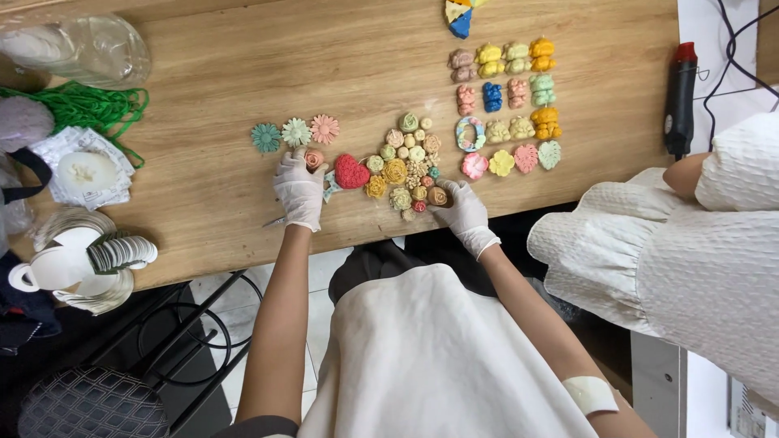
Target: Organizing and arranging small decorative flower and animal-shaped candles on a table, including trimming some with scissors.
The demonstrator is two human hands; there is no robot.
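My left hand (299,188), in a white glove, rests on the wooden table (227,73) with its fingers on a small pink rose piece (314,159); a thin metal tool pokes out beneath it. My right hand (464,209), also gloved, pinches a small tan rose piece (438,196) at the table's front edge. Between the hands lie a red heart piece (351,172) and a cluster of several small flower pieces (406,158). Three daisy pieces (295,131) in teal, pale green and pink lie just above my left hand.
Rows of coloured bear-shaped and leaf-shaped pieces (507,105) fill the table's right part. A black-and-red tool (680,97) lies at the far right beside another person's white sleeve (690,243). Green cord (89,105), a plastic bag, and white discs (89,255) sit left.
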